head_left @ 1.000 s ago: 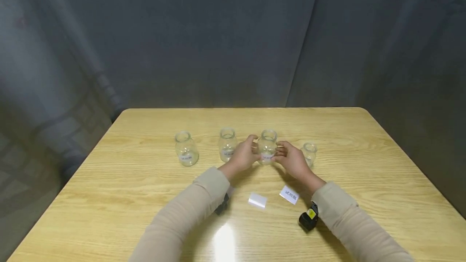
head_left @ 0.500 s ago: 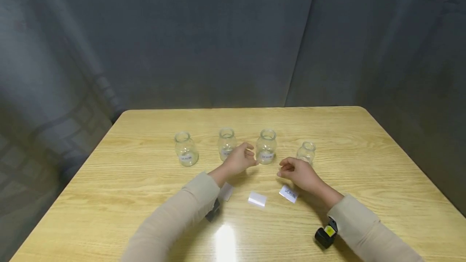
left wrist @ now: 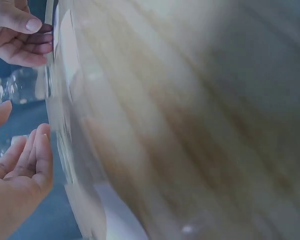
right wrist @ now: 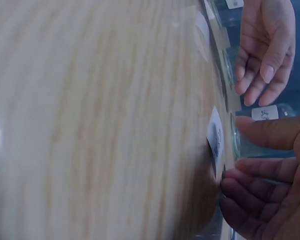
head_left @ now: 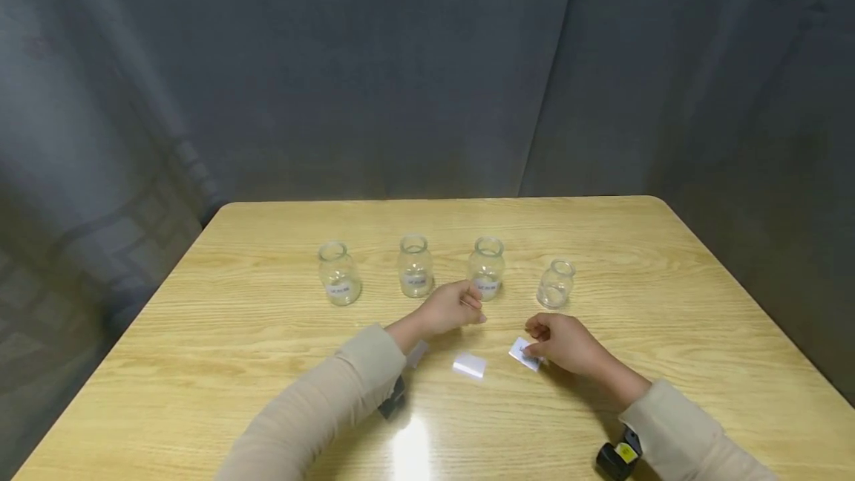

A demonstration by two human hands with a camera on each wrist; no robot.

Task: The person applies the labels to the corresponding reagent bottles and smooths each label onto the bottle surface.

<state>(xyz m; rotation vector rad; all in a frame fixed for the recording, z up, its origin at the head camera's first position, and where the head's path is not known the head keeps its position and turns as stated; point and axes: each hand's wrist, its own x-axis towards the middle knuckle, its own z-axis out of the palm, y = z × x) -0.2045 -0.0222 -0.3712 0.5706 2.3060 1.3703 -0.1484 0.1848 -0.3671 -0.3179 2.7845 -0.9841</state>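
Observation:
My right hand [head_left: 568, 344] is over a white label with handwriting [head_left: 522, 353] on the table. In the right wrist view, thumb and fingers are apart and the label [right wrist: 216, 139] lies between them and the camera side. My left hand [head_left: 446, 309], loosely bent and holding nothing, hovers just in front of a labelled glass jar [head_left: 486, 266]. Two more labelled glass jars stand to its left, one in the middle [head_left: 415, 266] and one at the far left [head_left: 339, 273]. A smaller glass jar [head_left: 556, 284] with no visible label stands behind my right hand.
A blank white slip [head_left: 470, 365] lies on the wooden table [head_left: 267, 362] between the arms. Another pale slip [head_left: 417, 354] is partly covered by the left forearm. Black wrist cameras hang under both sleeves. Grey curtains [head_left: 374, 73] surround the table.
Both hands have drawn away from the third jar, which stands labelled. My right hand has come down and nearer to the written label; my left hand has shifted slightly nearer the person.

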